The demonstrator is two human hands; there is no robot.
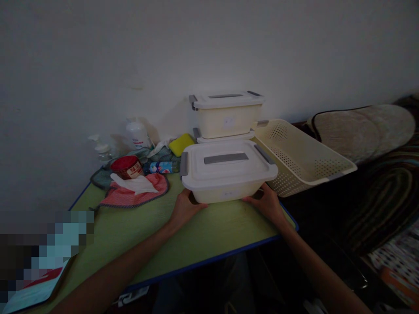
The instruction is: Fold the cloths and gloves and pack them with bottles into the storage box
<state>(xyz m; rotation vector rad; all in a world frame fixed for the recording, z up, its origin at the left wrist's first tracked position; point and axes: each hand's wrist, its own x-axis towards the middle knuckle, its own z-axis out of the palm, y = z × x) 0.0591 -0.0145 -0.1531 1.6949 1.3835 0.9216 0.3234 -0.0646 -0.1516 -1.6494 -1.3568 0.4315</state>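
A cream storage box with a white lid and grey handle (pixel 225 174) stands on the green table (pixel 170 235) near its right edge. My left hand (pixel 185 208) grips the box's lower left side. My right hand (pixel 266 203) grips its lower right side. Both hands press against the box with fingers curled under its base. Behind it, a second lidded cream box (pixel 227 113) is stacked on another lid.
A perforated cream basket (pixel 301 157) tilts off the table's right side. At the left lie a red cloth (pixel 135 192), a red-lidded jar (pixel 126 167), a small bottle (pixel 162 167), a yellow sponge (pixel 181 144) and pump bottles (pixel 137 135). A cushion (pixel 363 126) lies on the right.
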